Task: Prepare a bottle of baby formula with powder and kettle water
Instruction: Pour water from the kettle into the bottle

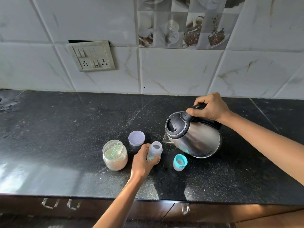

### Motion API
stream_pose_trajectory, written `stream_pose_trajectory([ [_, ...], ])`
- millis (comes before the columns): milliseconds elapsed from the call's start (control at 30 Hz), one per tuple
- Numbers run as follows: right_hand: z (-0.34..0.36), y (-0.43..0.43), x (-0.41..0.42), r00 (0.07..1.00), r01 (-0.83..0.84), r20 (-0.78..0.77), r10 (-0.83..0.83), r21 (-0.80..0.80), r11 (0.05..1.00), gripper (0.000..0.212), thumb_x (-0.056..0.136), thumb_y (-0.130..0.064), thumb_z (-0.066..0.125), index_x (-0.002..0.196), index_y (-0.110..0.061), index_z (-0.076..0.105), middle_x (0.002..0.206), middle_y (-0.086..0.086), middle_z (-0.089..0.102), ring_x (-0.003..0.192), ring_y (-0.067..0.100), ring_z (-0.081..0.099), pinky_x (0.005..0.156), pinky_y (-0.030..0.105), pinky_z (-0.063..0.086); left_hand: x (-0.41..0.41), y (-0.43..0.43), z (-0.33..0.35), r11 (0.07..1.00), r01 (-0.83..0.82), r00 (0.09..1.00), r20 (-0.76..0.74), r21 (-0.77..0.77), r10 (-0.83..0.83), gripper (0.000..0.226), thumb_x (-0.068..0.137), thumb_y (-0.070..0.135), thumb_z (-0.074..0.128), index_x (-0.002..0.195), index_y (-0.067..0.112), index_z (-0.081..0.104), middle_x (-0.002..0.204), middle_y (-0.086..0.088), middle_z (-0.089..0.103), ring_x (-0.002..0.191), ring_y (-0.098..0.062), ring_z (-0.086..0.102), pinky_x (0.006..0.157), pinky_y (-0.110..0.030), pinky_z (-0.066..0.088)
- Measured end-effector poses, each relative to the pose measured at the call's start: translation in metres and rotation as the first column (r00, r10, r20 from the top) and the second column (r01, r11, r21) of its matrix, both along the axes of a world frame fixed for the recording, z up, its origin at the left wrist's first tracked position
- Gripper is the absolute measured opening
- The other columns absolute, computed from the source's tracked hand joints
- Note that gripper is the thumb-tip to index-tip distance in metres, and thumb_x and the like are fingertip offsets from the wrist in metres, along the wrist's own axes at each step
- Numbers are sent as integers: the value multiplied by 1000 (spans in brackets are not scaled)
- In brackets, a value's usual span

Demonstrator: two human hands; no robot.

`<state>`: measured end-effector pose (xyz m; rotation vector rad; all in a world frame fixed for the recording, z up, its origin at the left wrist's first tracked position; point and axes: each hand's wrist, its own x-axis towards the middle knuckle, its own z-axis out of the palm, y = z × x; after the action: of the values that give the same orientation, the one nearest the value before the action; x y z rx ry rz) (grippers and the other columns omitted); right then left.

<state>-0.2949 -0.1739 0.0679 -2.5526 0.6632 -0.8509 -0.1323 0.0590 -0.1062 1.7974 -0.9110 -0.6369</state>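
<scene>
From your head camera: your left hand (pixel 142 159) wraps the open bottle (pixel 154 153) standing on the counter (pixel 65 129); your right hand (pixel 209 107) fists the tilted kettle (pixel 192 137) handle. Its spout sits beside the narrow mouth, so hot water could splash your fingers.

One head-worn camera looks forward and down, close over the countertop (pixel 65 129).

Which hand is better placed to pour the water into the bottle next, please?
The right hand: it already grips the kettle handle, spout tilted toward the open bottle, which the left hand steadies.
</scene>
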Motion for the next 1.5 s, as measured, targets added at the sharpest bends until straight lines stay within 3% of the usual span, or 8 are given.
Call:
stream_pose_trajectory([
  [133, 6, 3, 4, 999, -15, -43, 13, -41, 999, 50, 63, -62, 66, 54, -13, 65, 44, 3, 53, 45, 23, 48, 47, 29, 33, -2, -2, -1, 1000, 6, 1000, 6, -8, -6, 43, 69, 33, 81, 101, 41, 54, 99, 19, 68, 90, 1, 64, 83, -34, 54],
  [500, 19, 6, 13, 990, -20, -143, 10, -73, 997, 49, 61, -65, 64, 56, -17, 67, 45, 4, 55, 47, 20, 51, 50, 29, 36, -4, -1, 4, 1000, -8, 1000, -11, 2, 8, 41, 71, 28, 81, 97, 42, 53, 96, 20, 67, 88, 4, 62, 81, -25, 53],
  [933, 27, 10, 17, 987, -28, -158, 15, -82, 996, 52, 60, -67, 62, 56, -16, 68, 44, 3, 54, 49, 19, 50, 49, 25, 33, -3, 1, 4, 1000, -16, 1000, -2, 1, 16, 42, 70, 28, 82, 97, 42, 54, 95, 21, 67, 88, 6, 62, 80, -22, 52],
  [1300, 38, 16, 20, 982, -42, -188, 18, -124, 991, 52, 62, -67, 61, 54, -15, 65, 43, 4, 49, 47, 20, 46, 51, 33, 37, -3, 2, 4, 1000, -21, 1000, -14, 8, 21, 44, 69, 29, 82, 97, 45, 51, 98, 22, 66, 91, 5, 61, 79, -19, 50],
  [1500, 41, 19, 20, 981, -30, -195, 12, -89, 996, 52, 60, -67, 62, 54, -15, 62, 44, 3, 46, 47, 13, 38, 50, 29, 33, -3, 4, 4, 1000, -21, 999, -36, 17, 22, 44, 69, 27, 83, 98, 43, 53, 98, 21, 66, 91, 6, 60, 76, -14, 46],
])
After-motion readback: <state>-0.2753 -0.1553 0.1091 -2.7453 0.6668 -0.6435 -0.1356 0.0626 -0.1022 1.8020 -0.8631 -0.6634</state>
